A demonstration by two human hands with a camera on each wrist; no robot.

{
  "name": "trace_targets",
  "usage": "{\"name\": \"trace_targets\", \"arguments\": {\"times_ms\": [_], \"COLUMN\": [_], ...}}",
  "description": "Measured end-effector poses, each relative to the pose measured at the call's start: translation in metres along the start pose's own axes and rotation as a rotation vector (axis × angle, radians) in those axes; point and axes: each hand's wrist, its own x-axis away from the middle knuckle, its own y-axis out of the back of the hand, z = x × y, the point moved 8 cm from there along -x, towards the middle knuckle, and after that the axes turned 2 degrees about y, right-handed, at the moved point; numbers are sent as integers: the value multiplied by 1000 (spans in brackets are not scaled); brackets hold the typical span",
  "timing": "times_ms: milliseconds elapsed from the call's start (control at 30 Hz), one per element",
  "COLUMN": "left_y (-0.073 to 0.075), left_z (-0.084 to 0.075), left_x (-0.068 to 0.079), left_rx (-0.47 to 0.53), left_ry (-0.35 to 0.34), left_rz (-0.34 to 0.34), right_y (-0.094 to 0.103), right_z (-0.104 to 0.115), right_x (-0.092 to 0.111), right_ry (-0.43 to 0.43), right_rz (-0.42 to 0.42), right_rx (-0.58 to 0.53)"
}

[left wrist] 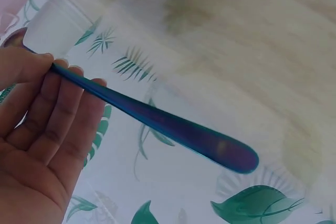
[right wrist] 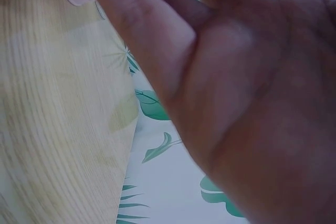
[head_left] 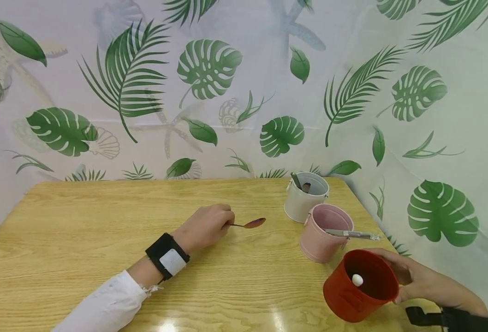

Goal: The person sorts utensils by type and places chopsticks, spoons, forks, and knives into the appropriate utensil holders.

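Note:
My left hand [head_left: 208, 226] pinches a shiny purple-blue spoon [head_left: 255, 223] above the wooden table, left of the buckets. In the left wrist view, thumb and fingertips hold its shaft near the bowl, and the broad handle end [left wrist: 231, 153] sticks out past the fingers. At the right front, my right hand [head_left: 422, 279] holds a red bucket [head_left: 352, 299] by its right side, thumb near the rim and fingers behind it. The bucket leans somewhat, and inside it shows a small white rounded thing [head_left: 357, 280]. In the right wrist view the palm fills much of the picture.
Behind the red bucket stands a pink bucket [head_left: 316, 242] with a silver-coloured utensil [head_left: 352, 234] jutting over its rim to the right. Farther back, a white bucket [head_left: 298, 205] contains utensils. Leaf-patterned cloth [head_left: 227, 152] hangs behind the wooden table [head_left: 103, 221].

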Motion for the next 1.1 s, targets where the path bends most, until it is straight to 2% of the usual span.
{"name": "trace_targets", "arguments": {"times_ms": [133, 300, 467, 667, 867, 1100], "left_y": [12, 31, 59, 84, 100, 107], "left_z": [-10, -31, -65, -106, -132, -152], "left_x": [-2, -4, -5, -7, -7, -8], "left_rx": [25, 63, 107, 182, 254, 419], "left_ry": [-28, -100, -232, -377, -455, -517], "left_rz": [-55, -146, -274, -392, -463, -486], "right_y": [1, 0, -1, -1, 0, -2], "right_z": [-1, 1, 4, 3, 6, 5], "right_x": [0, 1, 0, 0, -1, 0], "right_ry": [-16, 21, 81, 57, 59, 52], "right_rz": [-8, 6, 22, 14, 14, 23], "right_rx": [9, 5, 5, 2, -4, -18]}}
